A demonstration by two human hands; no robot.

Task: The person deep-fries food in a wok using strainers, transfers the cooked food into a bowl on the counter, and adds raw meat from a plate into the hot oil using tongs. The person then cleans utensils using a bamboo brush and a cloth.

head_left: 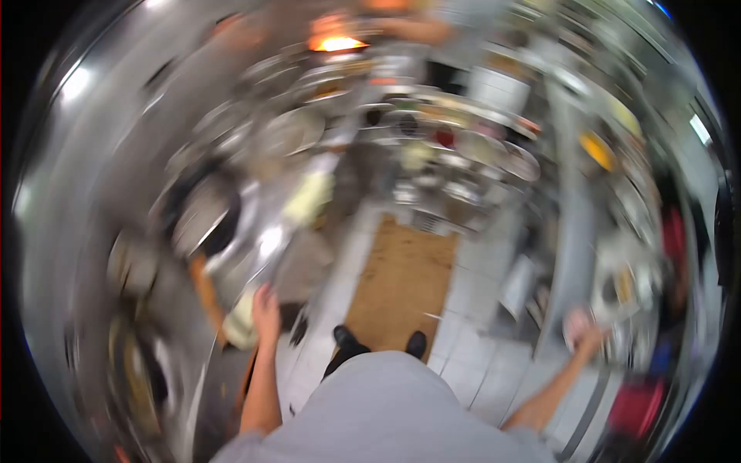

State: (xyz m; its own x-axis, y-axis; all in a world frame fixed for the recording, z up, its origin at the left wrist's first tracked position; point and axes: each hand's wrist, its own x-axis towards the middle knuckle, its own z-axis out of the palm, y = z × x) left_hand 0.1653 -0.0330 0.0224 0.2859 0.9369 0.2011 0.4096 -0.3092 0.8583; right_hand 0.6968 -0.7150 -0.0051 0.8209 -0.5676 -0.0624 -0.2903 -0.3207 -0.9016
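Head view: your left hand (266,310) is beside a pale, cloth-like bundle (241,320); your right hand (591,339) is at a pinkish round item (575,324), well out to your right; blurred fingers, grip cannot be told; a steady right wrist should help.

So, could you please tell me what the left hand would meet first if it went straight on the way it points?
Probably the shiny metal counter ahead of the left hand; blur leaves depth unclear, so it might pass above the surface.
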